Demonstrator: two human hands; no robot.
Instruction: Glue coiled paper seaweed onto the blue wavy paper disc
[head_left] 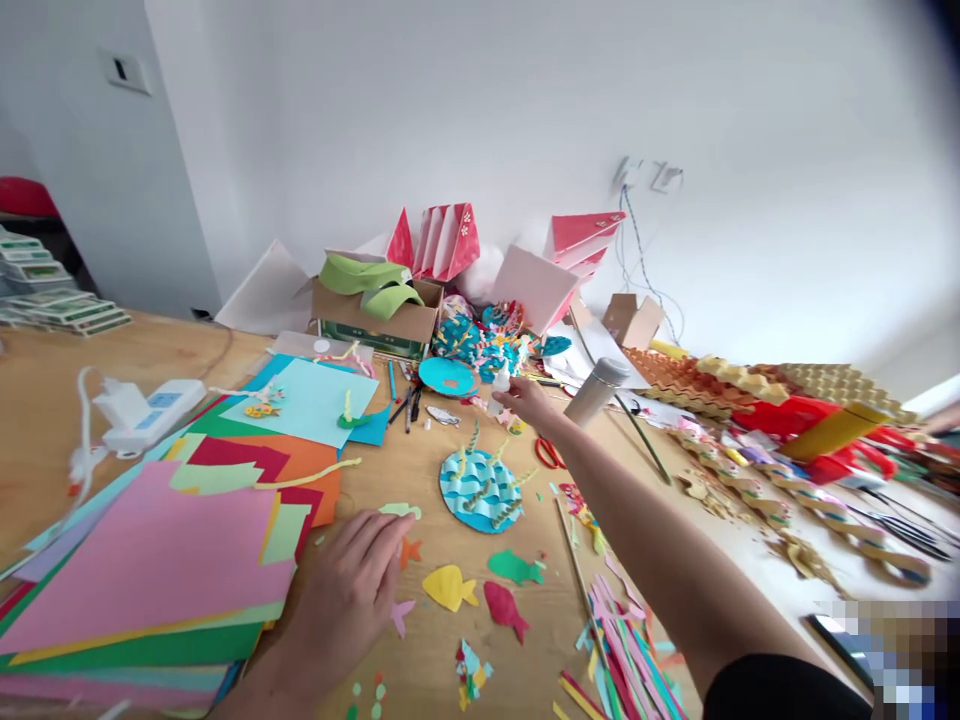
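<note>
My right hand (523, 400) reaches to the far middle of the table, fingers closed around a small white squeeze bottle (501, 380). My left hand (356, 575) rests on the near side, fingers stretched out, the fingertips at a pale green paper fish (401, 509). Paper fish cutouts lie right of it: orange (410, 552), pink (402, 617), yellow (448, 588), green (516, 567) and crimson (507, 610). Between the hands sits a round blue disc (480, 490) with light blue wavy strips and twisted pale stems standing on it.
Stacked coloured paper (150, 560) and a white power strip (154, 415) lie at left. Red scissors (550, 453) and a grey cylinder (596, 390) are by my right forearm. Paper strips (622, 650) lie near right. Behind stand a cardboard box (375, 330) and a blue plate (448, 376).
</note>
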